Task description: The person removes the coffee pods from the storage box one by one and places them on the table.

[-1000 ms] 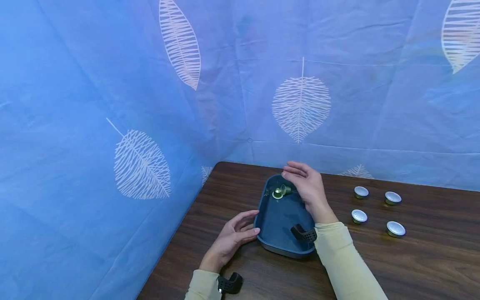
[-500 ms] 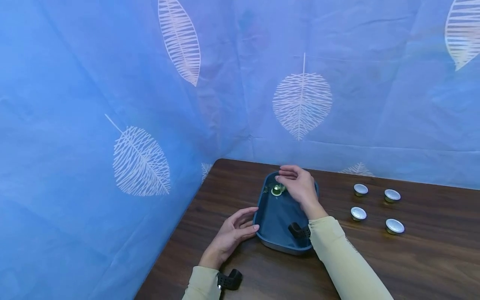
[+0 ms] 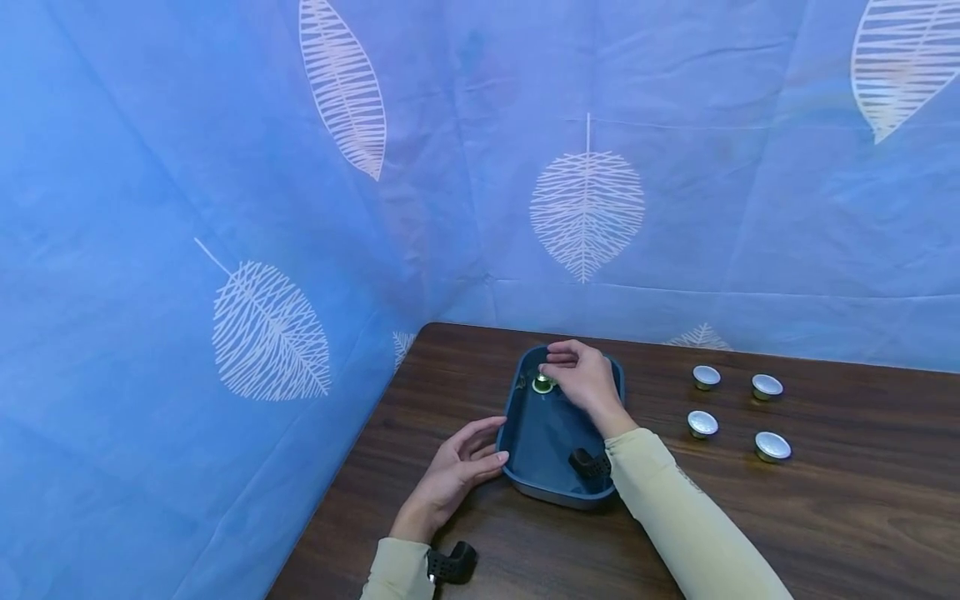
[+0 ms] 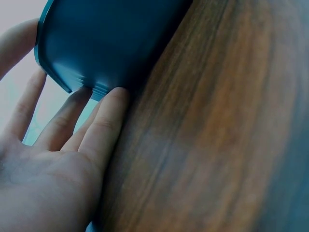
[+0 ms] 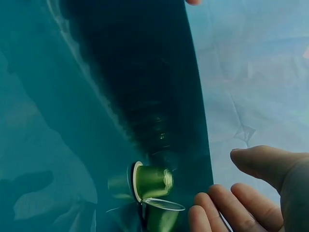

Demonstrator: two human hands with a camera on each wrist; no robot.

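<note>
Two green coffee capsules sit at the far end of a blue tray [image 3: 551, 442]. One capsule [image 5: 153, 181] has its wide rim on the tray floor; the other capsule [image 5: 161, 220] lies beside it on its side, rim facing outward. My right hand [image 3: 581, 379] hovers over that end, thumb and fingers apart, fingertips close to the second capsule and nothing held. In the head view this hand hides the second capsule. My left hand [image 3: 453, 471] touches the tray's near left side with extended fingers, fingertips [image 4: 116, 96] against the outer wall in the left wrist view.
Several more capsules stand foil side up on the wooden table [image 3: 847, 467] to the right, including a front right capsule [image 3: 772, 446] and a back left capsule [image 3: 706, 377]. A blue leaf-print curtain [image 3: 465, 167] hangs behind and left of the table.
My right hand has moved left and down from the tray's far right rim to above the capsules, covering one of them. My left hand stays at the tray's side. The head view has shifted slightly.
</note>
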